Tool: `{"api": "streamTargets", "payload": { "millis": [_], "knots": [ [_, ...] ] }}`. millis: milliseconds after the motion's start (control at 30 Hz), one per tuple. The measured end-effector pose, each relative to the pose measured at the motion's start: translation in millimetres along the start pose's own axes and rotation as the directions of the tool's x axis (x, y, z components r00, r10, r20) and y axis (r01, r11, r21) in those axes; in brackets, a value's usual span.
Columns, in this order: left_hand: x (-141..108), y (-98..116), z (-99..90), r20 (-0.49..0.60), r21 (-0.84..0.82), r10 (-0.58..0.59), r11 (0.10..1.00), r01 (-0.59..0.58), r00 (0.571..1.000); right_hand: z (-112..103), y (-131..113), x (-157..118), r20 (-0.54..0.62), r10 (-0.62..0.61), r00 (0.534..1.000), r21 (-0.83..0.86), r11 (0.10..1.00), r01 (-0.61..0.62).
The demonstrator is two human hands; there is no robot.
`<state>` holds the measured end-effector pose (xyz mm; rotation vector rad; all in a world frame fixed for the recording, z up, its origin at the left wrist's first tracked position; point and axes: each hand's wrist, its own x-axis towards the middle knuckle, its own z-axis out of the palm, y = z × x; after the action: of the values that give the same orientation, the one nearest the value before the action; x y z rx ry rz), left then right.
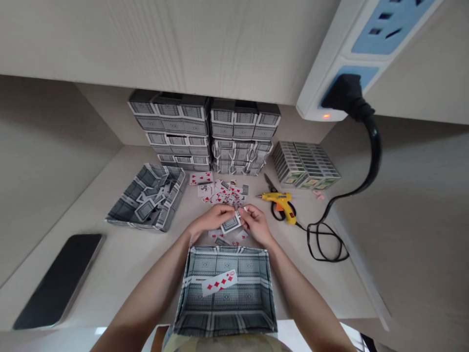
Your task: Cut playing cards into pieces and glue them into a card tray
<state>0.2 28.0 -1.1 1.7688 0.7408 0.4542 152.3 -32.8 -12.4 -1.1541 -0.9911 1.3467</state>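
Observation:
Between my two hands is a playing card (230,224), its grey patterned back facing up. My left hand (216,217) pinches its upper left part, and my right hand (255,224) pinches its right edge. Just beyond them lies a pile of loose cards and cut pieces (223,192). A few more pieces lie under and in front of the hands. Nearest my body, between my forearms, stands an open box made of cards (242,288), with a cut red diamond card piece (220,282) inside.
Stacked card boxes (179,122) stand at the back. A card tray with scraps (135,215) and a phone (58,281) are left. Right are a yellow glue gun (280,198), black scissors (269,182), packed decks (308,166), a cable (320,234) and a power strip (330,73).

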Motion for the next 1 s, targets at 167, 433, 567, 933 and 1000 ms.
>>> {"api": "streamTargets", "payload": {
  "millis": [167,433,567,933,1000],
  "knots": [
    [-1,1,0.3,-0.021,0.021,0.009,1.000,-0.009,1.000,2,0,0,0.003,0.010,1.000,0.003,1.000,-0.010],
    [-1,-4,-0.9,-0.106,-0.091,0.027,0.995,-0.037,0.994,3,-6,-1,-0.034,-0.034,0.999,0.015,0.999,0.035],
    [-2,-9,-6.2,-0.240,-0.233,0.044,0.967,-0.101,0.970,-1,-4,1,-0.072,-0.002,0.997,0.099,0.995,0.009],
    [0,-4,-4.0,-0.264,-0.329,0.184,0.905,-0.268,0.947,2,-8,-1,0.126,0.052,0.991,0.028,0.998,-0.056],
    [1,-5,-3.2,-0.275,-0.327,0.162,0.911,-0.251,0.948,2,-9,-2,0.137,0.051,0.989,0.038,0.998,-0.057]
  ]
}}
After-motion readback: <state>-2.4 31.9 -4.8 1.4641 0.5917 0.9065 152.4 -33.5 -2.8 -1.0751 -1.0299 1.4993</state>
